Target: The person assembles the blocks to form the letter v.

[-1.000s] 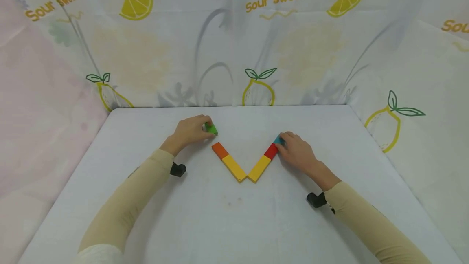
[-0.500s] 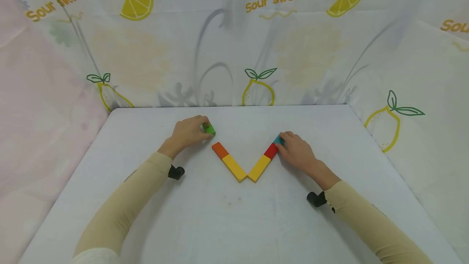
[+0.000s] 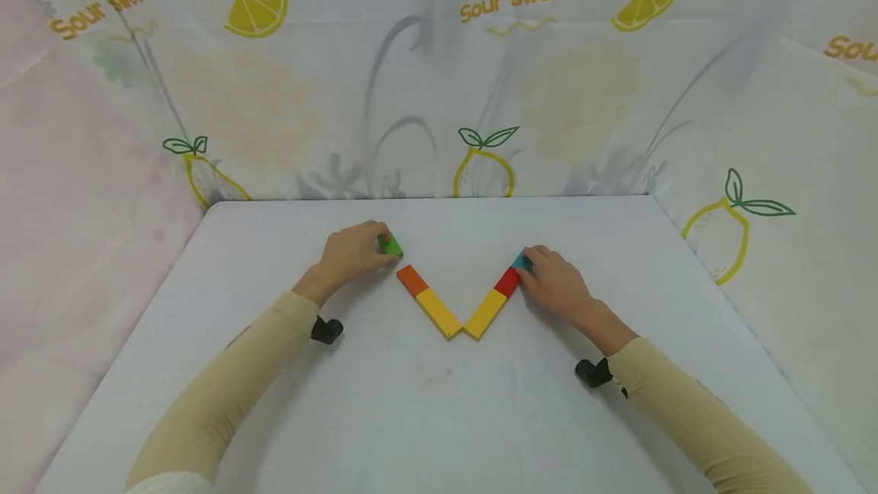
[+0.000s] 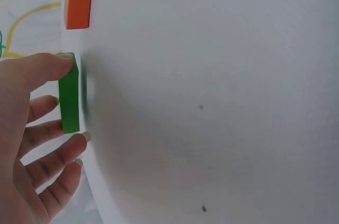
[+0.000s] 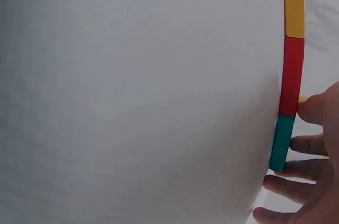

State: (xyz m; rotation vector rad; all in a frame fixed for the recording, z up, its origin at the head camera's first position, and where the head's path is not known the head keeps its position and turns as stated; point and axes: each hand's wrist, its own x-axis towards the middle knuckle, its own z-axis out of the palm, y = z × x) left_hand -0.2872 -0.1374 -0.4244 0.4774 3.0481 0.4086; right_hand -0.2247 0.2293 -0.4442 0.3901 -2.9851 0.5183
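Note:
My left hand (image 3: pixel 353 250) pinches a green block (image 4: pixel 70 97) between thumb and fingers. In the head view it sits just beyond the upper end of the orange block (image 3: pixel 412 280), with a gap between them. That orange block joins a yellow block (image 3: pixel 439 313) end to end. On the other side, my right hand (image 3: pixel 554 280) holds a teal-blue block (image 5: pixel 282 142), its thumb near the seam with the red block (image 5: pixel 292 75). A second yellow block (image 3: pixel 485 315) continues that row. Both rows meet at the bottom in a V. My right fingers partly cover the teal-blue block in the head view.
A white-covered table (image 3: pixel 439 418) lies under everything, with a few small dark marks. Behind it hangs a lemon-print cloth (image 3: pixel 439 82). Black wrist-camera mounts (image 3: pixel 327 330) stick out below both sleeves.
My left hand has shifted slightly left and a touch toward me, taking the green block with it. The right hand and the V of blocks stay where they were.

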